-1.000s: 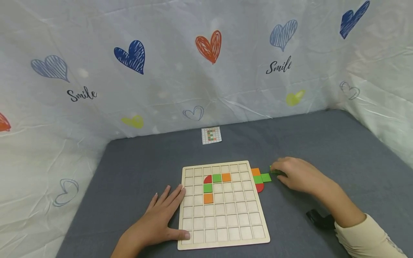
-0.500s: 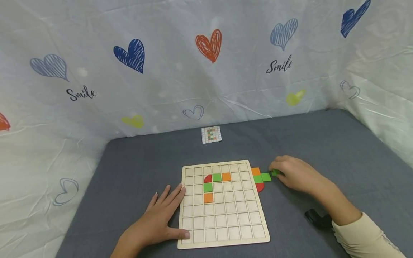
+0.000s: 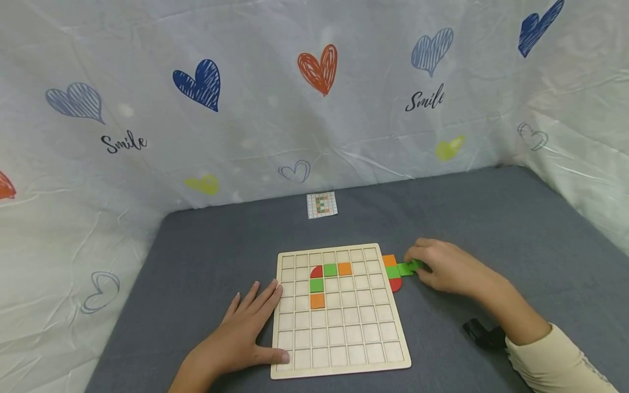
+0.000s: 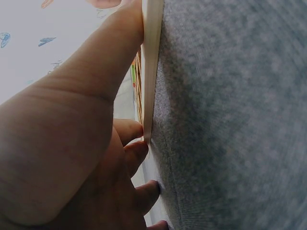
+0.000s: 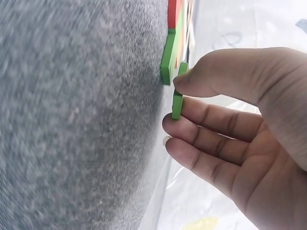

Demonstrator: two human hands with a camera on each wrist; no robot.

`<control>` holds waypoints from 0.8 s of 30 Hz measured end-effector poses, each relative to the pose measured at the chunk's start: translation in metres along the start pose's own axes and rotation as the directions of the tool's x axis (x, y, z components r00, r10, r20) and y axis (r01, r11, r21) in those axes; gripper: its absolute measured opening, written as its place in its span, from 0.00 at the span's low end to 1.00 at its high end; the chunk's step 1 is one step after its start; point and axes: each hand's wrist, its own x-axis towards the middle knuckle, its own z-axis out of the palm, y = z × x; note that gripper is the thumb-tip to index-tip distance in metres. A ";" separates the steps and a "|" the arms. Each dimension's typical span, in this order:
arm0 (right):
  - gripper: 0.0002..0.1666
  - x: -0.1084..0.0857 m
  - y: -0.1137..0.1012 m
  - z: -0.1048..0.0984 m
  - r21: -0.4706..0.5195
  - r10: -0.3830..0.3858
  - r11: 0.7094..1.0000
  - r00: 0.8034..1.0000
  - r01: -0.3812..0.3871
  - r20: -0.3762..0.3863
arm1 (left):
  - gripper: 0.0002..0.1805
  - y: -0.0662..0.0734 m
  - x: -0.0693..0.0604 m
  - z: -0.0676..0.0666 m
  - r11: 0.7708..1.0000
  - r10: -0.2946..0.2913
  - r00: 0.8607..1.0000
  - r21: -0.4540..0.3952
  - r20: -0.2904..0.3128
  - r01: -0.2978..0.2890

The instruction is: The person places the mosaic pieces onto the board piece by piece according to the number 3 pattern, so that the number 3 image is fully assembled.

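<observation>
A pale wooden grid board (image 3: 344, 327) lies on the grey cloth, with red, green and orange tiles in several cells. My left hand (image 3: 236, 338) rests spread at its left edge, the thumb on the near-left corner; the left wrist view shows fingers against the board's side (image 4: 151, 72). To the right of the board, my right hand (image 3: 452, 267) pinches a green tile (image 5: 177, 103) between thumb and fingers. That tile is close beside another green tile (image 3: 405, 269) on the cloth, which adjoins a green, an orange (image 3: 389, 261) and a red piece (image 3: 395, 285) along the board's edge.
A small printed grid card (image 3: 322, 205) lies behind the board near the back edge of the grey surface (image 3: 236, 234). A black object (image 3: 484, 333) sits by my right forearm. A white curtain with printed hearts (image 3: 265, 125) hangs behind and at the sides.
My right hand has shifted slightly left with the green tile, bringing it close to the loose tiles beside the board. My left hand has stayed in place.
</observation>
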 end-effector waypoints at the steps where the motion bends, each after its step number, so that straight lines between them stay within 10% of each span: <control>1: 0.16 0.000 -0.001 0.000 0.003 -0.002 1.000 1.000 0.002 0.003 | 0.66 0.000 0.000 0.000 1.000 0.001 1.000 0.002 -0.001 -0.001; 24: 0.16 0.005 -0.020 -0.005 0.046 -0.056 0.997 0.997 0.054 0.047 | 0.66 0.001 0.000 -0.001 1.000 -0.004 1.000 0.001 0.001 0.004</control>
